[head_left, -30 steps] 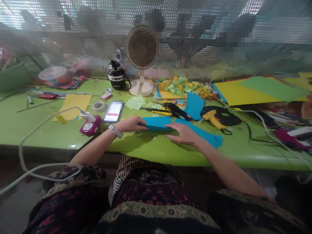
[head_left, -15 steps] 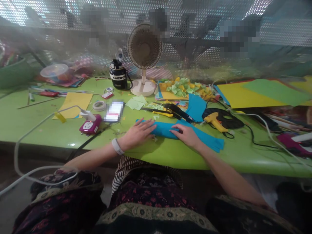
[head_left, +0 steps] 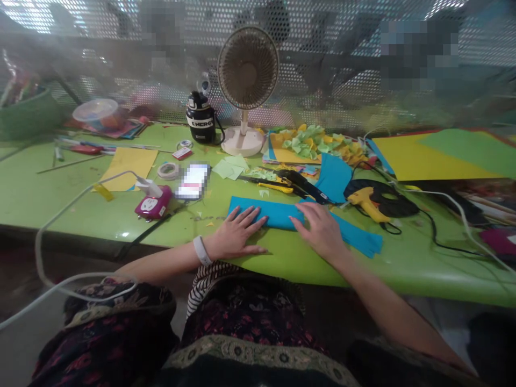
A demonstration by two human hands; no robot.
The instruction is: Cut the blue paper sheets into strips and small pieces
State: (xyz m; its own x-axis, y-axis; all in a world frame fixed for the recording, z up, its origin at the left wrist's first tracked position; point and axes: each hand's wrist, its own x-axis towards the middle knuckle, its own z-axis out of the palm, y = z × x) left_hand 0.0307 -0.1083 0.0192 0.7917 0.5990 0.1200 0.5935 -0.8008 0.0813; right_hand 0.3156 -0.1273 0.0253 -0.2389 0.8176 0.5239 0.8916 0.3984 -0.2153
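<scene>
Across the green worktable, you are resting your left hand and right hand on a folded band of blue paper. Your hands are apart, with a short stretch of the blue showing between them, and neither is clamped on it: both are lying palm-down with the fingers spread. Your left hand is covering the band's near edge, with its heel on the table, and a white wristband is circling that wrist. Your right hand is sitting on the band's right end, where a flat blue tail is running out toward the lower right.

Just beyond your right hand, a yellow utility knife and a black-handled tool are lying beside a loose blue sheet. A yellow hot glue gun is resting on a coiled black cable further right. To your left, a magenta plug socket is sitting near a phone, whose screen is blurred, and a roll of tape. Behind them, a black ENERGY flask and a small desk fan are standing upright, while a heap of crumpled yellow and green paper is sitting on a yellow sheet.
</scene>
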